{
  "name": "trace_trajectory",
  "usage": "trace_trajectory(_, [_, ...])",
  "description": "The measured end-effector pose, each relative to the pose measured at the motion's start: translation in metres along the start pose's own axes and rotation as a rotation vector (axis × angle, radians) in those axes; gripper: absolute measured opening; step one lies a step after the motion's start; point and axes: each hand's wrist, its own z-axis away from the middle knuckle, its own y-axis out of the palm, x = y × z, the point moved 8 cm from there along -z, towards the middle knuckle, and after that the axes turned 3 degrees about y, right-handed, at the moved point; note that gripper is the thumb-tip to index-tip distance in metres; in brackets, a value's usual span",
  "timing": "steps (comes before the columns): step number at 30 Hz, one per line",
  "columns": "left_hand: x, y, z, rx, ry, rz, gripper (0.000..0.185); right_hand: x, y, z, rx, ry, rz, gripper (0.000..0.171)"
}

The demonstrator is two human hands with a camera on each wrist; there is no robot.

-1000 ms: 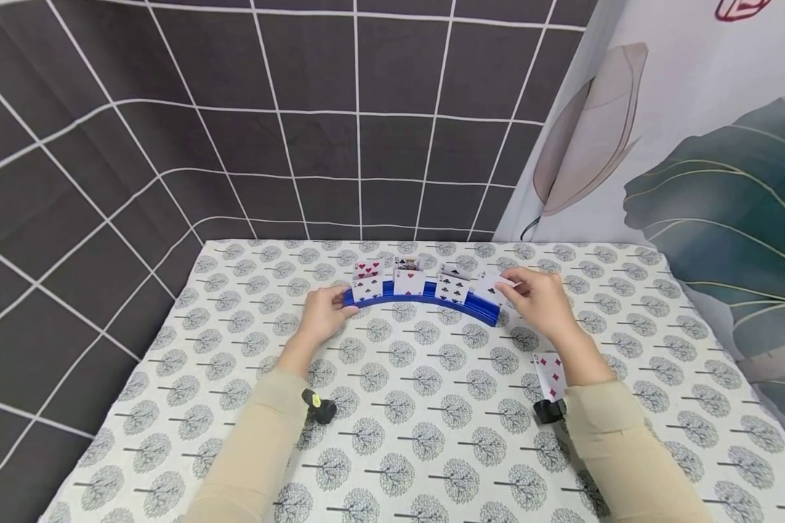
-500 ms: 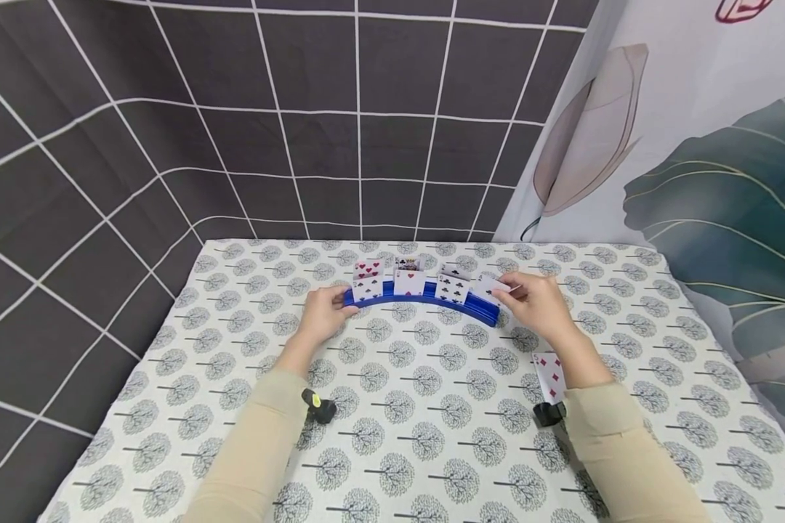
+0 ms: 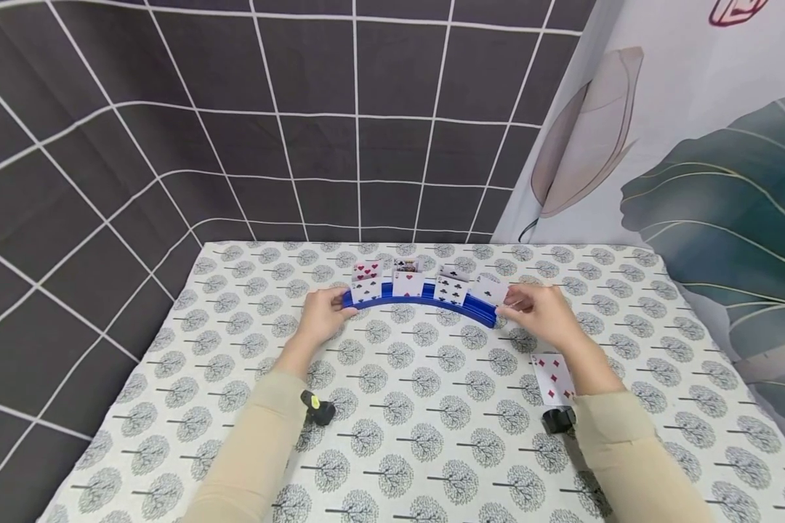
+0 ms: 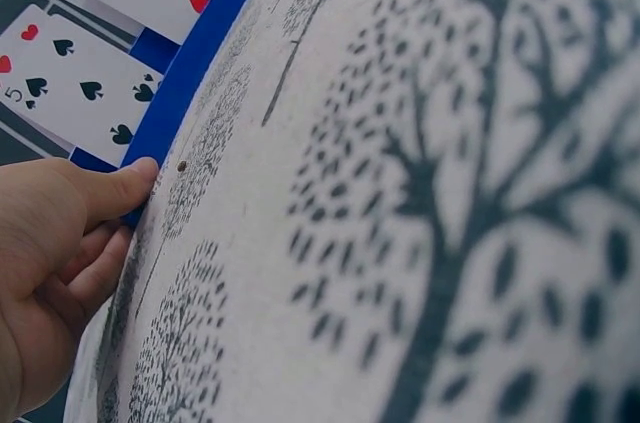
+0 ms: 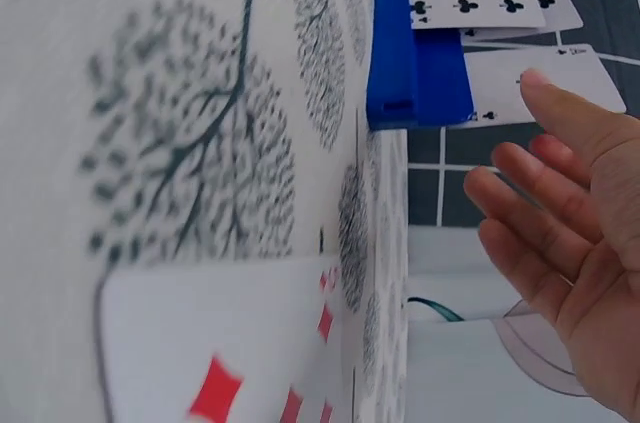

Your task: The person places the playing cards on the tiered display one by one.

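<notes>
A curved blue playing card holder (image 3: 392, 296) stands towards the back of the table with playing cards upright in it. My left hand (image 3: 322, 312) grips its left end, the thumb (image 4: 125, 186) on the front edge beside a spades card (image 4: 85, 73). At the other end, a clubs card (image 3: 489, 290) leans back in the holder. My right hand (image 3: 540, 312) is just beside that card, fingers apart and loosely bent. In the right wrist view the thumb (image 5: 570, 115) overlaps the card's face; whether it touches is unclear. The left hand's fingertips are hidden behind the holder.
A diamonds card (image 3: 552, 379) lies face up on the tree-patterned tablecloth (image 3: 392, 421), next to the right wrist. Behind the table hangs a dark gridded curtain (image 3: 392, 145), with a pale leaf-print cloth (image 3: 680, 189) at the right.
My right fingers have let go of the rightmost card and moved slightly down beside it, leaving it in the holder. More of the diamonds card shows. The left hand keeps its grip.
</notes>
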Motion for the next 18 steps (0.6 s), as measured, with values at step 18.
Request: trace_trajectory(18, [0.000,0.000,0.002,-0.010,-0.002,-0.036,0.053,-0.024,-0.001,0.026,0.139,0.075,0.023,0.048])
